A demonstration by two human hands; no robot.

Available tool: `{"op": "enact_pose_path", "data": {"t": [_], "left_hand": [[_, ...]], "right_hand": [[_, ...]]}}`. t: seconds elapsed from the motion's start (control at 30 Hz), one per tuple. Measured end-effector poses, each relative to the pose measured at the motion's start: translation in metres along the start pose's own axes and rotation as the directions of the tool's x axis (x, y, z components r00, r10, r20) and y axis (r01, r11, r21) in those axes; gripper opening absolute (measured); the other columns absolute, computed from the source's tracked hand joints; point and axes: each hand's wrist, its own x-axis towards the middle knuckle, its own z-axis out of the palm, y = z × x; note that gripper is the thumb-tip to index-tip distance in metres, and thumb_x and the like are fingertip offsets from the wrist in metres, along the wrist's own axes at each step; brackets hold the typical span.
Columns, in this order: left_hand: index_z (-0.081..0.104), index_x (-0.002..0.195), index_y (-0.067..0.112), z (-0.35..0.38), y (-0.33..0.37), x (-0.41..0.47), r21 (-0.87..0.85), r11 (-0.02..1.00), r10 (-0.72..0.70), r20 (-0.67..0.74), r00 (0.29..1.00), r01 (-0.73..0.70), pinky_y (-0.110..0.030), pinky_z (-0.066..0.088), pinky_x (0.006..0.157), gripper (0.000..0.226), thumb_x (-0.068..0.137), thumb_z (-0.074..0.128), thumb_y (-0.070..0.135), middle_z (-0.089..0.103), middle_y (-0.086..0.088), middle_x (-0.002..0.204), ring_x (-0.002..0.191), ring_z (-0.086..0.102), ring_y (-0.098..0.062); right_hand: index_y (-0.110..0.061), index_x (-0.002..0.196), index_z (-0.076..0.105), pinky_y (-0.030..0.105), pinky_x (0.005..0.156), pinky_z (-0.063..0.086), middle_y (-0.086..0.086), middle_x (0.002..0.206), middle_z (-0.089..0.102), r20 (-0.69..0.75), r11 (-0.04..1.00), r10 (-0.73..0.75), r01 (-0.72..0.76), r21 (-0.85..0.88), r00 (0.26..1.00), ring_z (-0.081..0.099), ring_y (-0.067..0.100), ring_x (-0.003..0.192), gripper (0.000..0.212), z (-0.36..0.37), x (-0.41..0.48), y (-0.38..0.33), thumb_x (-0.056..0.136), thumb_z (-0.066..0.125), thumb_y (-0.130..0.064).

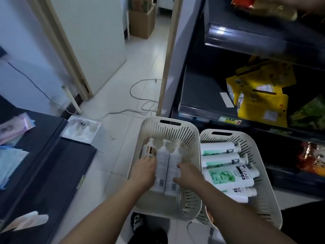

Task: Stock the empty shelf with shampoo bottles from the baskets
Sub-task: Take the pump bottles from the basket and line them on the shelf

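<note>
Two cream slotted baskets stand on the floor. The left basket (168,126) holds three white pump bottles lying down. My left hand (143,171) reaches in, its fingers on the leftmost white and gold bottle (149,150) and beside the middle bottle (162,161). My right hand (189,176) curls round the right white bottle (174,164). The right basket (249,143) is full of white and green shampoo bottles (226,175) stacked flat. A dark shelf (202,95) to the right has bare room on its left part.
The dark shelving unit holds yellow snack bags (260,95) and other packets on the right. Cables (140,106) trail over the tiled floor ahead. A low dark cabinet (52,155) runs along the left. A door and a cardboard box (142,23) lie beyond.
</note>
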Motion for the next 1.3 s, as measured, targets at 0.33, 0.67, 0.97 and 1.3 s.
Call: {"op": "enact_pose_path", "data": {"t": [0.33, 0.67, 0.97, 1.3], "left_hand": [[0.041, 0.133, 0.009, 0.076, 0.007, 0.041, -0.165, 0.977, -0.084, 0.292, 0.953, 0.137, -0.034, 0.047, 0.088, 0.050, 0.089, 0.063, 0.022, 0.051, -0.013, 0.132, 0.117, 0.053, -0.029], [0.045, 0.134, 0.010, 0.123, 0.025, 0.063, -0.683, 0.625, -0.227, 0.305, 0.925, 0.379, -0.036, 0.044, 0.101, 0.048, 0.090, 0.058, 0.025, 0.055, -0.011, 0.132, 0.123, 0.052, -0.028], [0.045, 0.126, 0.028, 0.137, 0.025, 0.085, -0.857, 0.108, -0.276, 0.461, 0.844, 0.503, -0.019, 0.046, 0.065, 0.053, 0.083, 0.068, 0.050, 0.057, 0.008, 0.116, 0.096, 0.056, -0.009], [0.054, 0.127, 0.018, 0.117, 0.002, 0.088, -0.810, -0.222, -0.150, 0.578, 0.802, 0.542, -0.036, 0.059, 0.074, 0.052, 0.085, 0.066, 0.047, 0.071, -0.008, 0.112, 0.093, 0.071, -0.024]], "right_hand": [[-0.013, 0.135, 0.053, 0.017, 0.066, 0.044, 0.006, 0.129, 0.062, 0.202, 0.810, 0.186, -0.267, 0.522, 0.961, 0.059, 0.020, 0.108, 0.045, 0.046, 0.049, 0.028, 0.091, 0.065, -0.017], [-0.009, 0.107, 0.062, 0.041, 0.074, 0.058, 0.015, 0.107, 0.065, 0.418, 0.254, 0.398, -0.536, 0.805, 0.817, 0.063, 0.030, 0.092, 0.014, 0.099, 0.104, 0.042, 0.096, 0.056, -0.009], [-0.011, 0.132, 0.056, 0.041, 0.078, 0.056, 0.017, 0.117, 0.066, 0.483, -0.045, 0.443, -0.519, 0.853, 0.755, 0.065, 0.034, 0.102, 0.059, 0.122, 0.136, 0.050, 0.086, 0.066, -0.046], [-0.009, 0.108, 0.067, 0.057, 0.084, 0.057, 0.014, 0.095, 0.076, 0.482, -0.098, 0.375, -0.483, 0.870, 0.792, 0.074, 0.034, 0.086, 0.077, 0.118, 0.127, 0.047, 0.052, 0.084, -0.059]]}}
